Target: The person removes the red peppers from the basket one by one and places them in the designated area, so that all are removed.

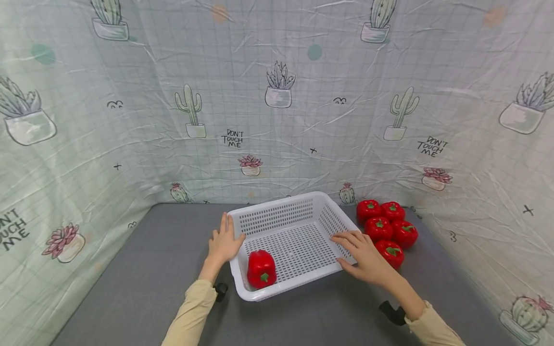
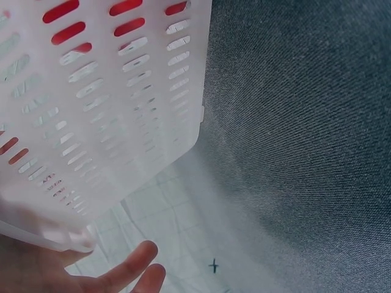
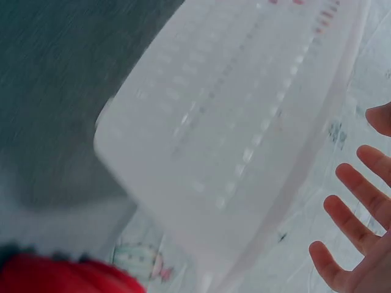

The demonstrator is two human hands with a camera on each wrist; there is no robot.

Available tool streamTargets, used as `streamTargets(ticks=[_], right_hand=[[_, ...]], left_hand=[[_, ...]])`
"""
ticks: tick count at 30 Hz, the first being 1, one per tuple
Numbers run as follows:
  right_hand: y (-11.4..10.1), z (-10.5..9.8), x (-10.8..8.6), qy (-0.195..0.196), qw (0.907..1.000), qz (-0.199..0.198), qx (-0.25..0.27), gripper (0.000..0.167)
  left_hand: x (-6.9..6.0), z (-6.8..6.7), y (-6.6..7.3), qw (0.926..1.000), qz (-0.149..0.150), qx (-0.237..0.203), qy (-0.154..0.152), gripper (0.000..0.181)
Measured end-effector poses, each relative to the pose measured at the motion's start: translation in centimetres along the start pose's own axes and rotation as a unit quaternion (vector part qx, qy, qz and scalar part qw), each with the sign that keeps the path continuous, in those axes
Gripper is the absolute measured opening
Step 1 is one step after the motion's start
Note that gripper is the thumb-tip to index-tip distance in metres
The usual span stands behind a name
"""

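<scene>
A white perforated plastic basket [image 1: 277, 291] sits at an angle on the grey table, with one red bell pepper [image 1: 261, 269] in its near left corner. My left hand [image 1: 224, 244] rests at the basket's left rim, thumb over the inner side; in the left wrist view two fingertips [image 2: 145, 251] stretch out clear of the wall. On the other side my right hand [image 1: 365, 257] hovers by the right rim, its fingers spread. The right wrist view shows a gap between those fingers [image 3: 351, 223] and the basket wall [image 3: 201, 122].
Several red bell peppers [image 1: 391, 253] lie clustered just right of the basket, close beyond my right hand. A cactus-print cloth [image 1: 277, 134] encloses the back and sides of the grey table [image 1: 143, 278].
</scene>
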State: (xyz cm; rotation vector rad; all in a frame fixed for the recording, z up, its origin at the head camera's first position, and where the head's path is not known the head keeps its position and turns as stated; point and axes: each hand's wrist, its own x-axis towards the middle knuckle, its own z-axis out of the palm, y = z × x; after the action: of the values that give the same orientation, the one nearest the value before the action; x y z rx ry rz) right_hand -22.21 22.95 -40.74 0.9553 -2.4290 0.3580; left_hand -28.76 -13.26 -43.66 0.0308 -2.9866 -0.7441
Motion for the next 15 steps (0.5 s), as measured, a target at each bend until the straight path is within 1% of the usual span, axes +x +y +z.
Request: streamTargets(ticks=[4, 8, 15], right_hand=[[-1.2, 0.9, 0.9, -0.012, 0.9997, -0.003, 0.02, 0.054], [-2.4, 1.7, 2.0, -0.021, 0.9992, -0.016, 0.03, 0.051], [-4.1, 3.0, 3.9, -0.065, 0.9967, -0.032, 0.037, 0.048]], left_hand=[[0.0, -0.1, 0.0, 1.0, 0.0, 0.007, 0.002, 0.076], [0.0, -0.1, 0.1, 1.0, 0.001, 0.002, 0.001, 0.076], [-0.1, -0.1, 0.3, 1.0, 0.003, 0.006, 0.004, 0.077]])
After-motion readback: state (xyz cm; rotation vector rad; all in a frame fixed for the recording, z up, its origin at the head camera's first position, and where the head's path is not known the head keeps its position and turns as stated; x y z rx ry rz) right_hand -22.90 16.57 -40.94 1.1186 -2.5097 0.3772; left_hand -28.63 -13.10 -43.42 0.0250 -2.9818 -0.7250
